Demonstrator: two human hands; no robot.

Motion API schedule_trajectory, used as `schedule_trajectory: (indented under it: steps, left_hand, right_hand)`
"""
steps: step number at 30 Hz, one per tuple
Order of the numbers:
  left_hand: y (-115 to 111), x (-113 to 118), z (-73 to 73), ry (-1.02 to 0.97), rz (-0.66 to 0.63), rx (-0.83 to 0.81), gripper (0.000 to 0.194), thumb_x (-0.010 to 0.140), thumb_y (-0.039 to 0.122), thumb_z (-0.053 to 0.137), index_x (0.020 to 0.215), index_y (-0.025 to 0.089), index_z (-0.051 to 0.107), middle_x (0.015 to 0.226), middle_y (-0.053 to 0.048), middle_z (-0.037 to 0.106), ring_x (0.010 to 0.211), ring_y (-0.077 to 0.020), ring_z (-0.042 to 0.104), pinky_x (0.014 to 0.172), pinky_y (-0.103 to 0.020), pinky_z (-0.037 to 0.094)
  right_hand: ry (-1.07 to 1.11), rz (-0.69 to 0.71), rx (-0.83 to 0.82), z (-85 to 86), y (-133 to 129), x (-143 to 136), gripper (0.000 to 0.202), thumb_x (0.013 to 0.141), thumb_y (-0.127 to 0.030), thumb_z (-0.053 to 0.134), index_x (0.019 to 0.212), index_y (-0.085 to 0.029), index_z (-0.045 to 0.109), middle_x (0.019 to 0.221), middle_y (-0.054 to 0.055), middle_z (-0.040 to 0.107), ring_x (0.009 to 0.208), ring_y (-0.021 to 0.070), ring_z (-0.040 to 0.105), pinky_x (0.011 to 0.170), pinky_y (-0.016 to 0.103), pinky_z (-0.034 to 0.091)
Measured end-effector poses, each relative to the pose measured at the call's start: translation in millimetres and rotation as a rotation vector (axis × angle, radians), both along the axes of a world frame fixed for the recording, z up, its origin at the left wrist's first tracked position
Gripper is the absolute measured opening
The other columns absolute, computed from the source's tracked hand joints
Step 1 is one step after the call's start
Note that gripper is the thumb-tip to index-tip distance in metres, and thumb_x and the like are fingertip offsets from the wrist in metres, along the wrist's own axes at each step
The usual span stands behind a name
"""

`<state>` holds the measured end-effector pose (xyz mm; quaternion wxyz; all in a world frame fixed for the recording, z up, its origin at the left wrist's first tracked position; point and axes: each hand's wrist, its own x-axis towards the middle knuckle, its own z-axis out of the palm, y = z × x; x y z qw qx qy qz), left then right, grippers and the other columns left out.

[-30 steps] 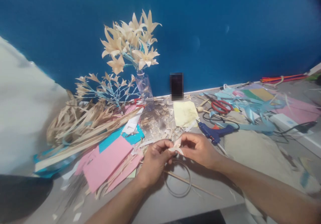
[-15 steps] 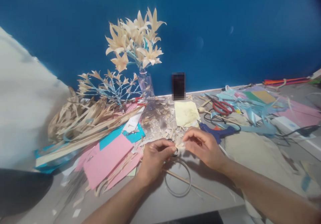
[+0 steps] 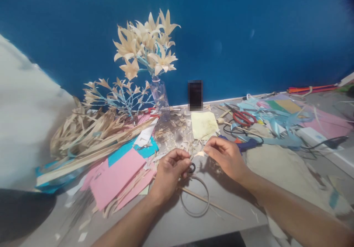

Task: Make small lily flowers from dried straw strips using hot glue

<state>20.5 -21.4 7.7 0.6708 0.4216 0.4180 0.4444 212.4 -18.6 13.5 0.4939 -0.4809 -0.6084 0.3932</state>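
Observation:
My left hand [image 3: 172,171] is closed, thumb against fingertips, with a small black ring [image 3: 193,168] showing at its fingers; whatever the ring belongs to is hidden. Opposite it, my right hand [image 3: 226,157] pinches a small pale petal-like piece [image 3: 199,153] between thumb and forefinger. A short gap separates the two hands. Below them on the table lie a grey hoop [image 3: 208,199] and a thin wooden stick [image 3: 226,212] that crosses it. Pale dried-leaf scraps [image 3: 177,138] are strewn just beyond my fingers.
Cream flowers [image 3: 163,60] stand in a clear bottle [image 3: 163,108]. Dried leaf strips [image 3: 83,136] and pink paper [image 3: 117,180] lie left. Toward the right are a yellow paper square [image 3: 204,125], red-handled scissors [image 3: 245,119], a blue glue gun [image 3: 249,144], a beige cloth [image 3: 276,173] and a power strip [image 3: 312,136].
My right hand has risen slightly, and the pale piece at its fingertips shows more clearly. My left hand has turned a little, exposing more of the black ring. The whole view has shifted slightly.

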Motion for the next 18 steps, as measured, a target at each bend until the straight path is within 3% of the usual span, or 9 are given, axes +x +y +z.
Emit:
schedule_trajectory:
  steps: [5, 9, 11, 14, 16, 18]
  left_hand:
    - [-1.8, 1.0, -0.3, -0.210, -0.016, -0.053, 0.032, 0.091, 0.041, 0.057, 0.070, 0.021, 0.044, 0.044, 0.009, 0.041, 0.035, -0.0067, 0.028, 0.038, -0.020, 0.025]
    - [-3.3, -1.3, -1.9, -0.064, -0.045, -0.015, 0.048, 0.092, 0.051, 0.051, 0.058, 0.022, 0.036, 0.038, 0.009, 0.031, 0.033, -0.0067, 0.025, 0.038, -0.021, 0.022]
    - [-4.8, -1.9, -2.0, 0.094, 0.002, 0.086, 0.046, 0.092, 0.050, 0.053, 0.058, 0.020, 0.043, 0.040, 0.006, 0.038, 0.036, -0.0075, 0.033, 0.040, -0.021, 0.027]
    - [-6.8, -2.1, -1.3, 0.232, 0.078, 0.226, 0.017, 0.086, 0.034, 0.065, 0.079, 0.019, 0.061, 0.065, 0.001, 0.061, 0.055, -0.0110, 0.052, 0.052, -0.021, 0.039]
    - [-7.0, -2.7, -1.1, 0.273, 0.076, 0.251, 0.012, 0.084, 0.030, 0.067, 0.079, 0.019, 0.064, 0.066, 0.001, 0.060, 0.058, -0.0123, 0.053, 0.054, -0.022, 0.040]
    - [-6.3, -4.0, -1.2, 0.333, 0.084, 0.289, 0.024, 0.087, 0.031, 0.062, 0.067, 0.018, 0.063, 0.058, 0.001, 0.055, 0.055, -0.0127, 0.050, 0.054, -0.023, 0.039]
  right_hand:
    - [0.012, 0.010, 0.008, -1.4, 1.3, 0.6, 0.024, 0.088, -0.036, 0.063, 0.072, -0.018, 0.059, 0.063, -0.002, 0.049, 0.059, 0.0124, 0.042, 0.054, 0.025, 0.034]
    - [-0.030, 0.002, 0.041, -2.6, 0.6, 0.0, 0.023, 0.089, -0.035, 0.062, 0.073, -0.018, 0.060, 0.066, -0.001, 0.052, 0.061, 0.0136, 0.046, 0.056, 0.026, 0.036]
    - [-0.061, 0.000, 0.079, -3.2, 0.0, -0.3, 0.021, 0.089, -0.033, 0.061, 0.074, -0.019, 0.060, 0.069, 0.000, 0.053, 0.062, 0.0140, 0.047, 0.057, 0.026, 0.037]
    - [-0.099, 0.007, 0.123, -3.3, -1.5, -1.0, 0.018, 0.089, -0.029, 0.060, 0.074, -0.019, 0.060, 0.071, 0.001, 0.055, 0.064, 0.0147, 0.049, 0.059, 0.027, 0.039]
    - [-0.125, 0.011, 0.138, -2.5, -2.7, -1.6, 0.017, 0.088, -0.028, 0.060, 0.074, -0.019, 0.061, 0.071, 0.001, 0.056, 0.066, 0.0154, 0.052, 0.060, 0.027, 0.039]
    - [-0.162, 0.013, 0.150, -1.1, -3.7, -2.5, 0.017, 0.088, -0.027, 0.061, 0.073, -0.020, 0.060, 0.070, 0.001, 0.057, 0.066, 0.0156, 0.052, 0.060, 0.027, 0.039]
